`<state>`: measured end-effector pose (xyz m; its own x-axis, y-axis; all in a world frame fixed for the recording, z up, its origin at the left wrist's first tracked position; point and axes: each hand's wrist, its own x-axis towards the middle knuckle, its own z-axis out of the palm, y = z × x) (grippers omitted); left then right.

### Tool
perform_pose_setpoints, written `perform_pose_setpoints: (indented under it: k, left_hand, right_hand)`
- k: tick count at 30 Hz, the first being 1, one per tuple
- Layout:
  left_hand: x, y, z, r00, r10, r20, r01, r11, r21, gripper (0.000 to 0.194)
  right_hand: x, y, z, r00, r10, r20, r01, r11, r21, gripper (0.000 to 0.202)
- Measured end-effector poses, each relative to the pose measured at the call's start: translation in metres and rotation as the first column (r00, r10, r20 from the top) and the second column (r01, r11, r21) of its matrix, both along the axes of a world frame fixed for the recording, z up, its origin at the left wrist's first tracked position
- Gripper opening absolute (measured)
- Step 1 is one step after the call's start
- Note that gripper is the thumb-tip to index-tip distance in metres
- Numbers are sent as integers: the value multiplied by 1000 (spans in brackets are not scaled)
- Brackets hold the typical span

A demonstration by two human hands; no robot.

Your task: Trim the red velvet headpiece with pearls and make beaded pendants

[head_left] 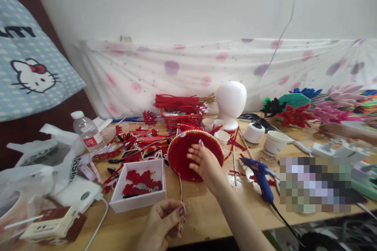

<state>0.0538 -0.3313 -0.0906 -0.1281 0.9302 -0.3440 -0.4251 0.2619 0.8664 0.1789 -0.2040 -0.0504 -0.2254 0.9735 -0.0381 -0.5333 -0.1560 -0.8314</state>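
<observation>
Left grip point(168, 216) pinched, right grip point(205, 162) loosely curled.

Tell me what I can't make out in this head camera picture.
All in the head view:
Red round piece: partly covered by the right hand.
Thin cord: partly hidden by the left hand.
Co-worker's arm: cut off by the right edge.
Whatever lies beneath the pixelated patch: blocked out.
Small print on the bottle label: too small.

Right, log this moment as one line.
left hand: pinching thin cord | right hand: open, over red round piece, contact unclear | white box: red pieces inside | blue glue gun: on table
</observation>
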Motion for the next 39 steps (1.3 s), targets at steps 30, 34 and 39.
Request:
perform_pose_setpoints:
  k: [30,34,39]
  left_hand:
    - [22,13,72,305,676,-670,308,596,742,21]
    - [18,16,71,228,676,-701,445,568,693,22]
    - [19,16,70,204,675,-709,471,567,676,22]
  right_hand:
    - [52,-12,23,910,34,-413,-62,997,-56,12]
    - [53,-17,26,897,56,-439,-79,996,-34,14]
    - [53,-19,26,885,63,-460,-86,996,-28,15]
